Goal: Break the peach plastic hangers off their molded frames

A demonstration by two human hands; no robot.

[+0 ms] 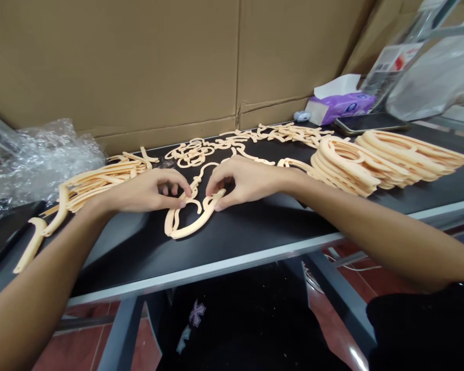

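Observation:
A cream-coloured curved piece (191,228) forms a loop low on the black work surface, with thinner curled strips lying against it. My right hand (242,180) pinches its right end between thumb and fingers. At the loop's upper left, my left hand (154,190) has thumb and forefinger closed on a cream strip, its other fingers curled. A thin curled strip (195,205) shows between the two hands. Beyond them, a wavy strip (205,169) reaches toward the back. Exactly how the pieces join under my fingertips is hidden.
Stacked cream loop shapes (342,159) stand at right. Long strips (100,188) and clear plastic wrap (42,154) lie at left; small curls (191,152) lie along the back. A purple tissue pack (342,107) and a phone (371,122) sit back right, before a cardboard wall (158,62).

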